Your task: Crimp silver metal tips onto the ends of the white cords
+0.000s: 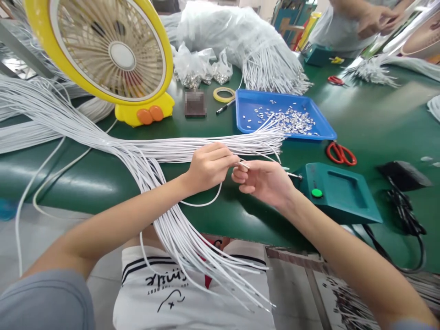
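My left hand (pixel 209 167) pinches the end of a white cable (pixel 209 201), which loops down below the fingers. Fingertips of my right hand (pixel 266 181) hold a small silver metal piece (pixel 244 165) right at that cable end; whether the cable is inside it cannot be made out. A bundle of white cables (pixel 165 149) runs across the table behind both hands. Another part of the bundle (pixel 192 256) passes under my left forearm and hangs over my lap. Behind my hands stands a blue tray (pixel 241 110) with many loose metal pieces (pixel 297 123).
A green device (pixel 347 188) with a green button sits right of my right hand. Red-handled scissors (pixel 341 153) lie behind it. A yellow fan (pixel 144 112), a tape roll (pixel 224 95) and a pen (pixel 225 107) are farther back. Another person's hands (pixel 374 20) show at top right.
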The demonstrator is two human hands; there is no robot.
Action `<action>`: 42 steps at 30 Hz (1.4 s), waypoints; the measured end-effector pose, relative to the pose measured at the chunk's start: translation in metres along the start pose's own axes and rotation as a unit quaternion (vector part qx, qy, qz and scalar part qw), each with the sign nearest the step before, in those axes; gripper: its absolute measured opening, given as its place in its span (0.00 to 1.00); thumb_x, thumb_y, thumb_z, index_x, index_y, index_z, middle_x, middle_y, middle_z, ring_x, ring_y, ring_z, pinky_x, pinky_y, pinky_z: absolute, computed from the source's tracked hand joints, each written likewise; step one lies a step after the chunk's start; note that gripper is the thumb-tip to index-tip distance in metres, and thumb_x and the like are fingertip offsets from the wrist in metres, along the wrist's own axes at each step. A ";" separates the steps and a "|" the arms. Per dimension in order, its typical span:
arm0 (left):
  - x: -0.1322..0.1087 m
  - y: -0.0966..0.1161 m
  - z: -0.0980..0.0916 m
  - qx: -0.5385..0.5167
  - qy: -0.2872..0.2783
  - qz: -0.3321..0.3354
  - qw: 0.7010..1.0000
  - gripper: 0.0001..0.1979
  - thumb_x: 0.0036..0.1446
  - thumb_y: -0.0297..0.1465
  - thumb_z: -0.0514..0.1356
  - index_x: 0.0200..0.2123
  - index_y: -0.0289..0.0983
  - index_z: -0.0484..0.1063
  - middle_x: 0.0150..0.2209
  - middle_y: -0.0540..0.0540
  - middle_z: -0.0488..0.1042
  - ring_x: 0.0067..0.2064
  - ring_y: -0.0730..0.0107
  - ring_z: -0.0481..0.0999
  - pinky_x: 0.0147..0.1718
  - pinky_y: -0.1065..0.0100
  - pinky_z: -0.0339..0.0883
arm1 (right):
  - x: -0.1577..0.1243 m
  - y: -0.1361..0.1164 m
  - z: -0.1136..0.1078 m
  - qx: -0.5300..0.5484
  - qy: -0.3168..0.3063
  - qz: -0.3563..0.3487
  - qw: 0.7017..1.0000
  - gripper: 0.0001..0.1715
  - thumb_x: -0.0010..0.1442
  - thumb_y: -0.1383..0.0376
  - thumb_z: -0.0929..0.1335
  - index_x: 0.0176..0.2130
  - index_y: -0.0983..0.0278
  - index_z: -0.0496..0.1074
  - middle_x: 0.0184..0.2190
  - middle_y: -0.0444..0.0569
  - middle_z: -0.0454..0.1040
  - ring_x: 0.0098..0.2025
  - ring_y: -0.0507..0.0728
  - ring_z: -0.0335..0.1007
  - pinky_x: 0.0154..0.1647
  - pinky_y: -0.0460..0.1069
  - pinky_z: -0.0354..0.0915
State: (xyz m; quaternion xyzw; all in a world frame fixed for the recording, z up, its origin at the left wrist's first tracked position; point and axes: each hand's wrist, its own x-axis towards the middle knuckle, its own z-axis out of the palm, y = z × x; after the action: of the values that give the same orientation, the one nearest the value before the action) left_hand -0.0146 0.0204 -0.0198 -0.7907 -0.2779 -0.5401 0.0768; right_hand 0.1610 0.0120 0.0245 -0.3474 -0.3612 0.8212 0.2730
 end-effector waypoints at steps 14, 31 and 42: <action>0.026 0.017 -0.010 -0.534 -0.069 -0.615 0.576 0.08 0.46 0.28 0.68 0.21 0.29 0.75 0.16 0.52 0.67 0.15 0.86 0.61 0.15 0.81 0.53 | 0.012 0.004 -0.027 -0.635 0.234 -0.490 0.549 0.17 0.62 0.69 0.65 0.51 0.61 0.72 0.41 0.52 0.77 0.40 0.56 0.71 0.31 0.49 0.67; 0.014 0.013 -0.003 -0.453 -0.154 -0.503 0.720 0.11 0.51 0.34 0.65 0.25 0.31 0.74 0.22 0.47 0.71 0.21 0.77 0.68 0.21 0.73 0.62 | 0.011 0.004 -0.019 -0.657 0.212 -0.448 0.568 0.10 0.63 0.67 0.64 0.29 0.62 0.68 0.28 0.48 0.71 0.34 0.55 0.63 0.34 0.50 0.60; 0.007 0.002 -0.007 -0.110 -0.089 -0.179 0.974 0.09 0.61 0.29 0.56 0.32 0.35 0.76 0.28 0.45 0.76 0.30 0.71 0.74 0.33 0.70 0.68 | -0.023 -0.018 0.012 -0.225 0.127 -0.159 0.953 0.10 0.55 0.61 0.67 0.27 0.64 0.66 0.23 0.42 0.60 0.27 0.50 0.57 0.25 0.46 0.53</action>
State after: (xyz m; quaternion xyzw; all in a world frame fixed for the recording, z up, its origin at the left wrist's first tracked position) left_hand -0.0179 0.0184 -0.0103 -0.7768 -0.3592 -0.4996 -0.1340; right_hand 0.1699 0.0020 0.0534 -0.4393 -0.5494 0.6139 0.3581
